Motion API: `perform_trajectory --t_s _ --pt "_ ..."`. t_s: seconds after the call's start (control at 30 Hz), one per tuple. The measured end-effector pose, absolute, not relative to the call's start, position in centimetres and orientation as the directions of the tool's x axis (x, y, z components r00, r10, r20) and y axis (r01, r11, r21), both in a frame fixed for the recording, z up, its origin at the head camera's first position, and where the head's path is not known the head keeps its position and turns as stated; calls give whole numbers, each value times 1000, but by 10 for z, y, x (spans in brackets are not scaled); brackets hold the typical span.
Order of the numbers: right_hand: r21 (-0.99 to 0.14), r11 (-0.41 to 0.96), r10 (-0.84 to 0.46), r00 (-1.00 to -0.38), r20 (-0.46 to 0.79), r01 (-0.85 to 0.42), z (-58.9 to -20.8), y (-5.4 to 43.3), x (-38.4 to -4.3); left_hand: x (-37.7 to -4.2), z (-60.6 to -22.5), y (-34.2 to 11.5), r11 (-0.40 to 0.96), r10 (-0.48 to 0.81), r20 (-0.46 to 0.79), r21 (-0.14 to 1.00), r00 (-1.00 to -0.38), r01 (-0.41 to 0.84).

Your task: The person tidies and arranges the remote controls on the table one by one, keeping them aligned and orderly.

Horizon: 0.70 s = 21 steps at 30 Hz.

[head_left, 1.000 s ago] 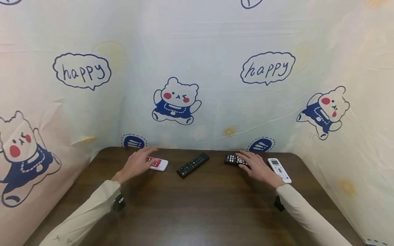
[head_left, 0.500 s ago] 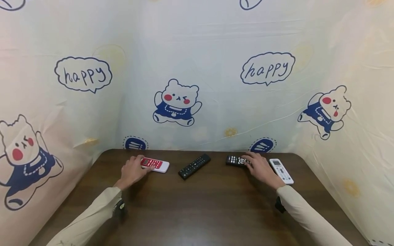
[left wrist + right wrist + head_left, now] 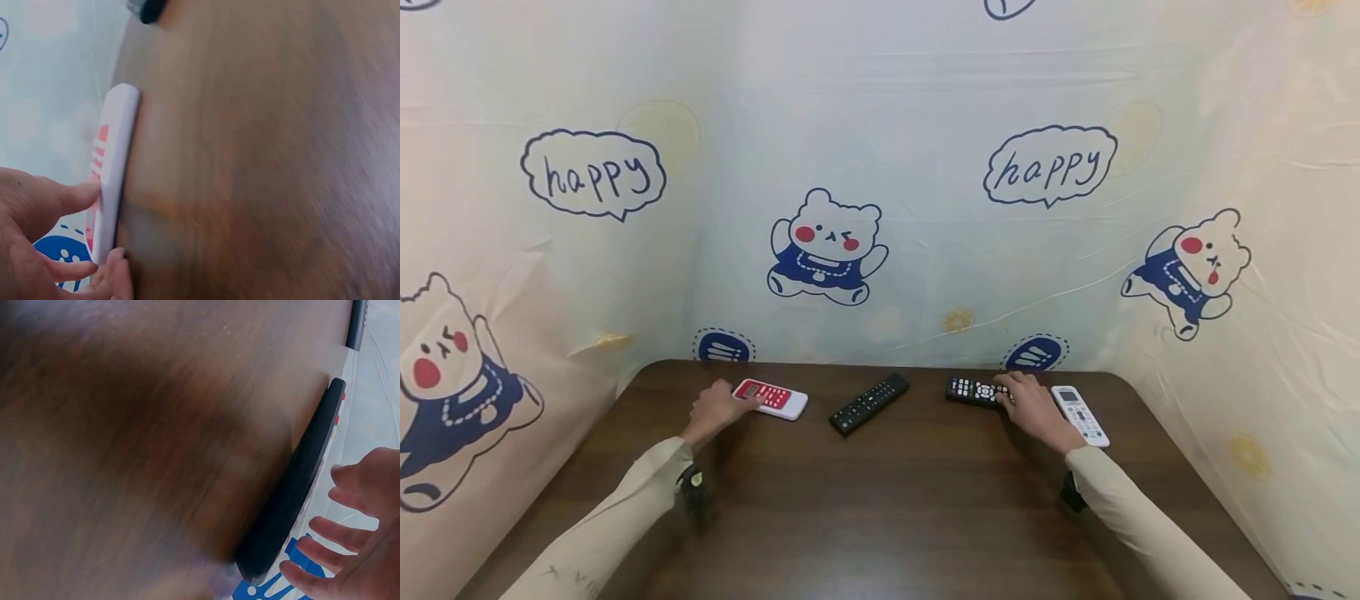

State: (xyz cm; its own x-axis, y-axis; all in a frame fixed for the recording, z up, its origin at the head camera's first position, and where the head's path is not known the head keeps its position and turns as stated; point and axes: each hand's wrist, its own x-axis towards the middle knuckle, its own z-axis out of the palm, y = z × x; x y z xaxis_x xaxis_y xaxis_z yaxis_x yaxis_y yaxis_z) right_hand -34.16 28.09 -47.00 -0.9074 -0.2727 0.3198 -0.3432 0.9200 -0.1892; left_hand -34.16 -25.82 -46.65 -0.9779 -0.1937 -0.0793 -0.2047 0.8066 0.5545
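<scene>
In the head view my left hand [image 3: 715, 412] is at the left end of a white remote control with a red face [image 3: 778, 400]. The left wrist view shows its thumb on that remote's face [image 3: 99, 150] and its fingers curled about the lower end. At the right end of a black remote control with white buttons [image 3: 964, 389] is my right hand [image 3: 1034, 412], which hides part of it. Seen from the right wrist, the fingers are loosely bent and apart from that black remote [image 3: 290, 487]. Both remotes lie on the table.
Another long black remote [image 3: 868, 404] lies slantwise between the hands. A white remote with a small screen [image 3: 1081, 417] is right of my right hand. The dark brown table [image 3: 880, 500] ends at a printed cloth wall [image 3: 925, 275] at the back and sides.
My left hand has slid from over the red-faced remote to its left end, uncovering the face. My right hand has drawn slightly right, showing more of the black remote.
</scene>
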Motion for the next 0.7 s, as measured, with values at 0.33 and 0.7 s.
perform_trajectory --t_s 0.33,0.7 --pt "-181 930 -280 -935 219 -321 -468 280 -349 -352 -468 -236 713 -229 -35 674 -973 -192" --pt "-221 920 -294 -943 155 -323 -459 280 -350 -358 -471 -216 643 -255 -65 734 -965 -219"
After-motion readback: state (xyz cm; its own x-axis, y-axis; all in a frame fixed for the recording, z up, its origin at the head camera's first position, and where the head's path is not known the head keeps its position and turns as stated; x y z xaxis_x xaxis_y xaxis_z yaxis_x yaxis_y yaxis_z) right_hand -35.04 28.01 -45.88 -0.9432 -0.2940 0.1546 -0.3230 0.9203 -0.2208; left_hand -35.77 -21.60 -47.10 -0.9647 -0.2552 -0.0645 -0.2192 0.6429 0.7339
